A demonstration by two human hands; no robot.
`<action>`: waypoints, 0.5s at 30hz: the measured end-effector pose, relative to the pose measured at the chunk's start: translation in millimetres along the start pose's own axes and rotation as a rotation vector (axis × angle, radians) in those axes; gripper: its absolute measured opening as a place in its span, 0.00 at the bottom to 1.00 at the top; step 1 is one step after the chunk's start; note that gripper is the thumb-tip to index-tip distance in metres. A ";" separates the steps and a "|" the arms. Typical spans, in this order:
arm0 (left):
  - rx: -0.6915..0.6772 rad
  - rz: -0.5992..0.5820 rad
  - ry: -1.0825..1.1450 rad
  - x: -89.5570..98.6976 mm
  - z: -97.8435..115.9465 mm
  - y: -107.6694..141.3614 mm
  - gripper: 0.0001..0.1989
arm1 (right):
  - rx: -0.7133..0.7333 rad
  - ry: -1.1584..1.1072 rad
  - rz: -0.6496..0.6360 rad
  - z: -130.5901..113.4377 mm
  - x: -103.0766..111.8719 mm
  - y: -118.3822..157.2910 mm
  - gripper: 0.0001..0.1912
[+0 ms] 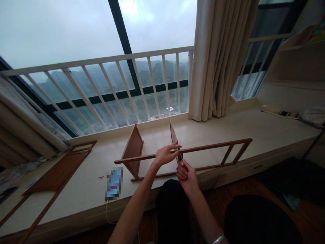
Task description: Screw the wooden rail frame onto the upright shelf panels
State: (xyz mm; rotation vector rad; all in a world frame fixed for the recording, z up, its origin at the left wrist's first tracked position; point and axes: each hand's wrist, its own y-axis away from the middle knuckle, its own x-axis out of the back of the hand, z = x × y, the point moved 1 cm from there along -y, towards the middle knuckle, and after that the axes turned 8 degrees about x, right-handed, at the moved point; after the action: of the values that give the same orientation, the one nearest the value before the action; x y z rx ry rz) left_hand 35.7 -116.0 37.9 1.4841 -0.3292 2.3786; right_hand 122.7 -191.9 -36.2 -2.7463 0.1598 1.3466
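Note:
A brown wooden rack frame [213, 147] lies on its side on the pale window ledge, with two shelf panels standing up from it. My left hand [166, 154] is on the upper rail by the middle shelf panel [173, 132], thumb and fingers closed around the joint. Just below, my right hand [186, 173] is closed around a thin metal tool [181, 156], whose tip points at that joint. Its handle is hidden in my fingers, so its exact kind cannot be made out. The other shelf panel [133, 149] stands to the left.
Another brown wooden frame with a panel [56, 169] lies at the left. A phone [114, 183] with a white cable and some small pieces [101, 177] are on the ledge [83, 189]. White railing [101, 88] and a beige curtain [210, 61] stand behind. A strap [279, 112] lies far right.

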 end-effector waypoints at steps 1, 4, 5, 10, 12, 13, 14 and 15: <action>-0.002 -0.004 0.003 0.2 0.1 0.0 0.16 | -0.028 -0.086 -0.034 -2.5 -0.6 1.1 0.10; 0.019 -0.029 0.005 1.9 1.6 1.3 0.17 | -0.034 -0.238 -0.075 -9.8 -1.6 5.7 0.10; 0.030 -0.036 0.005 2.6 2.5 2.0 0.18 | -0.028 -0.264 -0.077 -11.4 -2.0 7.1 0.10; 0.024 -0.010 -0.002 2.5 5.5 4.5 0.17 | -0.053 -0.296 -0.086 -13.6 -3.7 9.2 0.10; 0.011 0.021 -0.020 0.1 5.3 4.6 0.16 | -0.078 -0.284 -0.097 -14.0 -3.2 7.5 0.10; 0.006 0.034 -0.029 -1.3 5.1 4.6 0.16 | -0.094 -0.268 -0.104 -14.1 -2.5 6.3 0.10; 0.005 0.045 -0.039 -2.5 5.0 4.7 0.16 | -0.112 -0.242 -0.111 -13.7 -1.3 4.8 0.10; 0.009 0.051 -0.048 -3.4 5.1 4.8 0.15 | -0.129 -0.202 -0.114 -12.9 0.2 3.3 0.10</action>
State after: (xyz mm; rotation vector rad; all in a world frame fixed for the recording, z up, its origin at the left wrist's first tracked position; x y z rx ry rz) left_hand 39.4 -122.7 36.9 1.5560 -0.3727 2.3897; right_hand 132.5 -196.7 -28.5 -2.6487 -0.0982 1.6422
